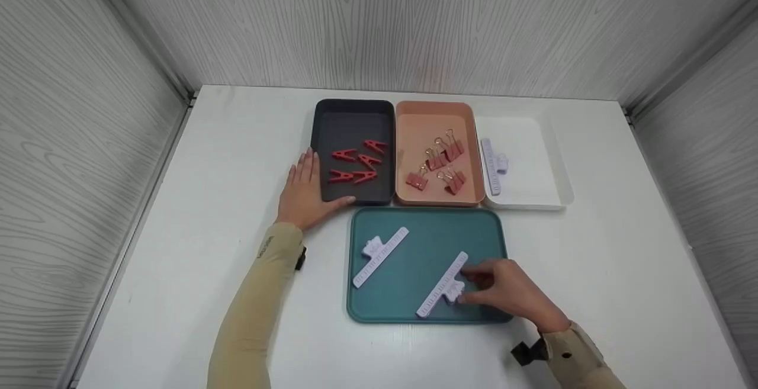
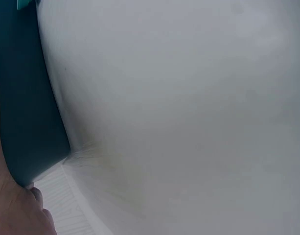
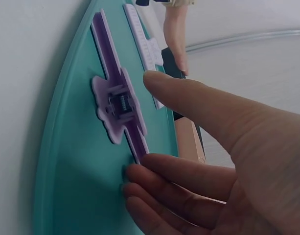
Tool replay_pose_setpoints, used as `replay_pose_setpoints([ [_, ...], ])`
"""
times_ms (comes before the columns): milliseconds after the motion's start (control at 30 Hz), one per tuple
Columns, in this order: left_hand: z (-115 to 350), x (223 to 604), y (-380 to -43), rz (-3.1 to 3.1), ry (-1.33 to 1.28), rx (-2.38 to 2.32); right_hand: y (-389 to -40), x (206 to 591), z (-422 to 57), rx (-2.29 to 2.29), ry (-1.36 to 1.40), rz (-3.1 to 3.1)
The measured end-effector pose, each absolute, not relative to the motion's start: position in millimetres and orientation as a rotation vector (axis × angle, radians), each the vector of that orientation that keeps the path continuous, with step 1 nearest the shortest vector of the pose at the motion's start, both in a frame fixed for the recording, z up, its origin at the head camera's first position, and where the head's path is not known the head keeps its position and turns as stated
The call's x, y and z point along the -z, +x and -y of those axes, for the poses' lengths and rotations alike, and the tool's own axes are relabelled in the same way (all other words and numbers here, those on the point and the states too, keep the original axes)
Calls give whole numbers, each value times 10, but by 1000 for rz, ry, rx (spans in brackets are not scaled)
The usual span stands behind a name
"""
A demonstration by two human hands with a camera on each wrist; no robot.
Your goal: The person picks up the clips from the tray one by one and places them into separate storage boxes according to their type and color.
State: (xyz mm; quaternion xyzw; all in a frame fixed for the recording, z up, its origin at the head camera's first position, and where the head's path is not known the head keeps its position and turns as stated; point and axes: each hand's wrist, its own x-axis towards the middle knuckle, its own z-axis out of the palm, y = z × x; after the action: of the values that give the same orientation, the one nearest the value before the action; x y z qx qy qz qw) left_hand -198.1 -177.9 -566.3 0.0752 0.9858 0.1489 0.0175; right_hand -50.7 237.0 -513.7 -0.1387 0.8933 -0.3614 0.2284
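My left hand (image 1: 305,196) rests along the left side of the dark tray (image 1: 352,121), fingers straight and thumb along its front edge. My right hand (image 1: 506,288) is at the lower right of the teal tray (image 1: 432,229), thumb and fingers spread apart beside a lilac long-bar bag clip (image 1: 439,287). In the right wrist view that bag clip (image 3: 116,100) shows its spring, with the fingertips close to its bar and a gap between thumb and fingers. A second lilac bag clip (image 1: 382,257) lies slantwise on the left of the teal tray.
Several red clothespins (image 1: 368,161) lie in the dark tray. The orange tray (image 1: 432,116) beside it holds several pink binder clips (image 1: 435,160). In the white tray (image 1: 533,190) on the right, one lilac bag clip (image 1: 490,167) lies along the left wall.
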Motion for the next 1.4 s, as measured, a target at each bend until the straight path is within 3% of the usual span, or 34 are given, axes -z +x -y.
replay_pose_setpoints([
  [1400, 1787, 5653, -1978, -3058, 230, -518, -522, 5287, -2200, 1053, -295, -2442],
])
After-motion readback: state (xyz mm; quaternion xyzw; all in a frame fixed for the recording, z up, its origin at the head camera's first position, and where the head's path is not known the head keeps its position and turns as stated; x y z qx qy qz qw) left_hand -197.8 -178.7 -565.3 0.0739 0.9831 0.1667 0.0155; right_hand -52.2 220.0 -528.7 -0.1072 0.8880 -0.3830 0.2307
